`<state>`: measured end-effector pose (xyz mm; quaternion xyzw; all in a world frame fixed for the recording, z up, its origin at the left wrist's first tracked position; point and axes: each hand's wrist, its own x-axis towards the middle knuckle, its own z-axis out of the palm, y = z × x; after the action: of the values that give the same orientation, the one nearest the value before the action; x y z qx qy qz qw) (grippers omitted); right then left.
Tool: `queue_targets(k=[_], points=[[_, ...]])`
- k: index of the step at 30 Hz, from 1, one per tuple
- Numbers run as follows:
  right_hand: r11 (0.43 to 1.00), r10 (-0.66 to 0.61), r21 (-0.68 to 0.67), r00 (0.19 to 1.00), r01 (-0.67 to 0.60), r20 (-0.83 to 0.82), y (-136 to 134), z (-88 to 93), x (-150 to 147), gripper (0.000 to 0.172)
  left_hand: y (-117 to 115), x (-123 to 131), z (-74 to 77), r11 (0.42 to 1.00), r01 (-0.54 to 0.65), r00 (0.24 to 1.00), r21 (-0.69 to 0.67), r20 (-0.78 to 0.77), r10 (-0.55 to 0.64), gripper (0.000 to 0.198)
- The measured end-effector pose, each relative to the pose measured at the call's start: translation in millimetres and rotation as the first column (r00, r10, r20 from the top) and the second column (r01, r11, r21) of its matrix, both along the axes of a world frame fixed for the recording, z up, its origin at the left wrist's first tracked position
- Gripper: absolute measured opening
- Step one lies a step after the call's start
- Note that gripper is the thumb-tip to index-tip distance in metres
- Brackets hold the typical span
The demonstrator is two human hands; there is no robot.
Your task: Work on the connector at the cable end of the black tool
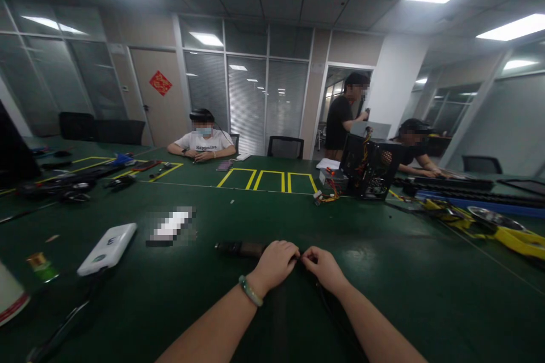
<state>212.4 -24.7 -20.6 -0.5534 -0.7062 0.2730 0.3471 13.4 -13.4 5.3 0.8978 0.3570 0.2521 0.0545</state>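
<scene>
A dark, stick-shaped handheld tool (246,249), perhaps an electric screwdriver, lies level just above or on the green table, its narrow end to the left. My left hand (277,264) is closed around its right part and covers it; a green bracelet (250,290) is on that wrist. Right beside it, my right hand (326,268) pinches at the tool's right end, where a black cord (326,298) runs down toward me under the forearm. The fingertips hide the joint between tool and cord.
Left are a white power bank (107,249), a blurred-out phone-like item (171,227), a small green bottle (42,268) and a cup (11,298). An open computer case (370,167) stands back right, near a yellow tray (522,243). A person (208,140) sits opposite; two others are farther right.
</scene>
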Motion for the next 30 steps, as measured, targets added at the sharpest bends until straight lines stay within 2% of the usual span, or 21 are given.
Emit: queue_targets(k=[9,19,30], points=[[1.000,0.003,-0.026,0.999,-0.004,-0.053,1,-1.0,-2,0.012,3,2,-0.3,0.999,-0.030,1.000,-0.040,0.008,0.030,0.016],[0.999,-0.002,-0.048,1.000,0.002,0.003,3,11.5,-5,0.013,15,6,-4.1,0.999,-0.033,0.999,-0.039,0.037,0.034,0.010],[0.999,0.009,-0.035,0.999,-0.008,0.046,11,13.2,-4,0.011,24,4,-5.6,0.999,-0.042,0.998,-0.029,0.048,0.043,0.010]])
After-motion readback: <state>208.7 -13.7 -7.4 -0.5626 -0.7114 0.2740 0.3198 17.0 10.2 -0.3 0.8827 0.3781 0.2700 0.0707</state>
